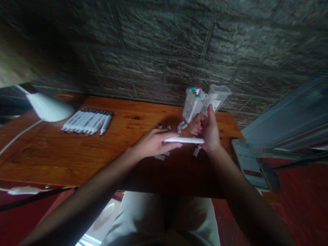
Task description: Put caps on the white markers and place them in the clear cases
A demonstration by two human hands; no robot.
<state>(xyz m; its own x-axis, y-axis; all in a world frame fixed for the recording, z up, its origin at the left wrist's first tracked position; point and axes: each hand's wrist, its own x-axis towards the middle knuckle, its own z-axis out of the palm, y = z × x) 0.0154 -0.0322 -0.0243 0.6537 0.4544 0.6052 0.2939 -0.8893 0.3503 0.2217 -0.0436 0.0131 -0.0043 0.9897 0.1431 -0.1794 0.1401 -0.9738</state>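
My left hand [151, 142] pinches a white marker [186, 140] between thumb and fingers, holding it level above the table. The marker's pinkish right end meets the heel of my right hand [208, 130]. That hand has its fingers curled in and its thumb pointing up; whatever may be inside the curl is hidden. Several loose marker caps [178, 129] lie on the table behind and below the marker. A dark-ended cap [196, 152] rests just under my right wrist.
A row of white markers [84, 122] lies on the wooden table [123, 119] at left, near a white lamp [50, 107]. Behind my right hand stand a clear container [191, 106] with colourful markers and another clear container [222, 92]. A phone [249, 165] lies at the right edge.
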